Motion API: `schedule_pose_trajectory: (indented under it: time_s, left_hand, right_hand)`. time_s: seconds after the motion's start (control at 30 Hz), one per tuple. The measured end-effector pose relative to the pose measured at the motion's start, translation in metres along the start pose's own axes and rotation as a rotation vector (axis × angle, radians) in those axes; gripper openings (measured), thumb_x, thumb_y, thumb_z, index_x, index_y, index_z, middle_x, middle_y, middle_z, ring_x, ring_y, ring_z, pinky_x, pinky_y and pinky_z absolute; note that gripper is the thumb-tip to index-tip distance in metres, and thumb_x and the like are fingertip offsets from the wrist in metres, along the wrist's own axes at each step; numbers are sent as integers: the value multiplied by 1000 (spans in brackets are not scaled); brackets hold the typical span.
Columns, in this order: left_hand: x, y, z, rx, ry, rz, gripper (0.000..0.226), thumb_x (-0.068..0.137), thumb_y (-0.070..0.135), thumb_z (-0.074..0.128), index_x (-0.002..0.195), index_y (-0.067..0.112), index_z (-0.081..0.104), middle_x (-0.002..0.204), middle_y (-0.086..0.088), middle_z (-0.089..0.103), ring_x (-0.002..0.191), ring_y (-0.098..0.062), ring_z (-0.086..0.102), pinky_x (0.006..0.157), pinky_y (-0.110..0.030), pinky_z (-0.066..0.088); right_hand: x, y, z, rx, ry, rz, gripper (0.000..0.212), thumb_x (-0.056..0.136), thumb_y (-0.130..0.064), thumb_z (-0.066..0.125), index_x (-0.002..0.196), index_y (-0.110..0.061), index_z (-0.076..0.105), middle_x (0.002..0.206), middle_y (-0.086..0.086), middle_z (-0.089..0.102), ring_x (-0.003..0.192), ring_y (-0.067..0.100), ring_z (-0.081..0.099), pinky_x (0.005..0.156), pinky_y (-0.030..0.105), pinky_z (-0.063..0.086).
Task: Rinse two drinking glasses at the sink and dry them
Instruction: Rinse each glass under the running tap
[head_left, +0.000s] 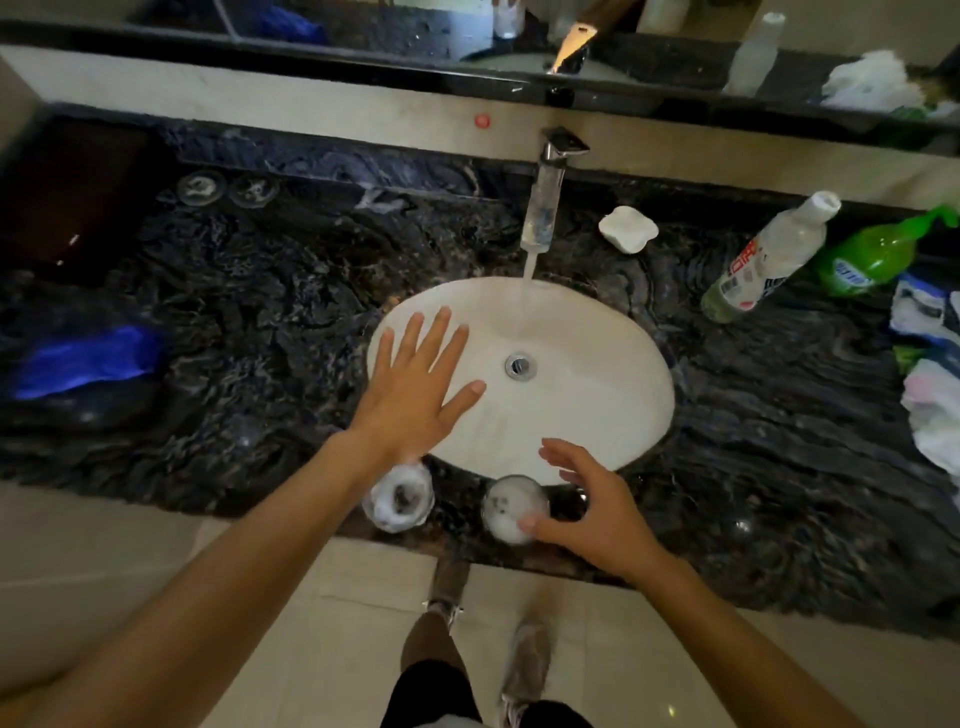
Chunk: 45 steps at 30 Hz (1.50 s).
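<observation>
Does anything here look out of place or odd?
The faucet runs into the sink with nothing under the stream. The left glass and right glass, both foamy, stand near the front edge of the countertop; a nudge might drop them.

Dark marble counter (260, 270), foamy glasses (400, 500), soap (627, 228), bottles (769, 257)

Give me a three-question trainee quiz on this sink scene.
1. True or false: water is running from the tap into the sink.
2. The left glass and right glass, both foamy, stand: A) in the basin; B) on the counter by the sink's near rim; C) under the tap.
3. Fill in: the left hand is spread open above the ____, while the right hand is at the right glass.
Key: 1 true; 2 B; 3 sink.
</observation>
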<state>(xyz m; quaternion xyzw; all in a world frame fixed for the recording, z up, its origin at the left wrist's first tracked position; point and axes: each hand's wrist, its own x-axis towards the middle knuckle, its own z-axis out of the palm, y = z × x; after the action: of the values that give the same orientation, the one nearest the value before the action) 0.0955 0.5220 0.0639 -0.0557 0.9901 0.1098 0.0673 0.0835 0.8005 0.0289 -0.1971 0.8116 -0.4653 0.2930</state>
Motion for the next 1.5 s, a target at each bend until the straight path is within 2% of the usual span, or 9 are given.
schedule_pose_trajectory:
  time_s: [0.17,0.27,0.4,0.57,0.7,0.9,1.0,1.23,1.5]
  left_hand:
    - [-66,34,2,40,-20,-40,83,96,71,2,163,24,0,170,-3,-14,157,-30,-14,126,-53,-5]
    - [-89,50,7,28,2,-52,83,96,71,5,164,22,3,171,-4,-10,157,-31,-11,126,-53,-2]
    - [-107,67,13,25,15,-70,83,97,71,6,164,22,2,171,-4,-10,157,-31,-11,126,-51,-2]
    - [-118,82,20,-61,59,-69,79,101,67,19,164,20,6,171,-3,-8,157,-27,-12,127,-46,-2]
    - [-119,95,34,-163,82,-62,76,103,63,28,163,19,11,171,0,-3,157,-22,-9,125,-37,-5]
    - [-84,113,100,-104,-142,-131,75,102,63,11,163,19,12,171,-5,2,158,-30,-4,127,-50,-2]
    - [-72,113,131,-37,-201,-193,76,104,64,12,158,15,34,166,-13,25,154,-38,19,120,-61,9]
    - [-72,112,147,23,-126,-190,68,103,65,27,154,23,43,165,-11,29,155,-36,18,120,-67,16]
    - [-58,107,157,2,-59,-200,69,99,66,29,141,23,61,157,-11,45,146,-38,39,116,-68,25]
  right_hand:
    - [-18,17,24,-90,-46,-62,117,55,-70,89,153,-36,35,151,-19,46,136,1,46,112,33,43]
    - [-22,21,37,-76,29,-113,101,60,-63,89,145,-33,44,144,-16,52,131,2,50,109,27,45]
    - [-20,19,45,-14,129,-151,87,61,-47,95,135,-30,53,129,-26,57,118,-10,55,96,10,45]
    - [-17,18,45,-1,176,-172,73,63,-37,96,125,-24,60,116,-24,64,105,-12,60,85,12,51]
    - [-15,17,22,7,298,-141,65,66,-45,93,120,-30,59,113,-31,60,102,-14,58,81,10,49]
    - [21,21,-25,-80,424,-69,72,62,-41,94,123,-26,61,115,-9,67,106,14,62,91,34,55]
    - [45,17,-36,-85,423,-65,74,63,-40,95,126,-24,59,115,-10,65,107,13,60,90,31,53]
    - [112,10,-33,-91,377,-63,75,66,-39,93,130,-23,57,117,-10,64,105,8,58,81,8,42]
    - [198,7,-28,-73,383,-42,75,70,-42,91,132,-21,54,121,-8,61,109,13,57,90,22,45]
